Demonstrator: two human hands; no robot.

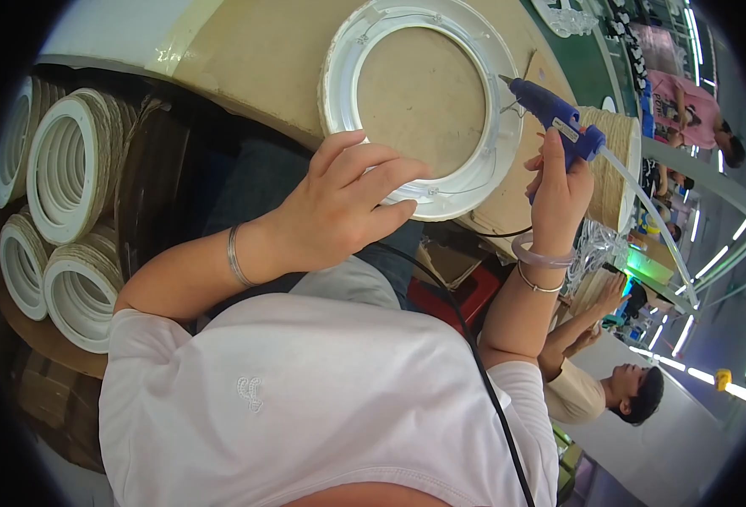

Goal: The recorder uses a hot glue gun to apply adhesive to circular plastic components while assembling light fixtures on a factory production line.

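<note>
Left hand palm down, fingers spread over a round white ring; my right hand clenches a blue plastic glue gun.

1. White ring: round, open-centred, shallow channel face up with small clear pieces; placed at the edge of the tan tabletop.
2. Blue glue gun: nozzle beside the ring's outer rim; long pale stick protruding rearward.

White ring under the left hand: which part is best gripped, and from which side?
Likely the near-left rim of the white ring, from the person's left, where the left hand rests: the open middle leaves fingers room to curl, and the blue glue gun points at the right side.
</note>
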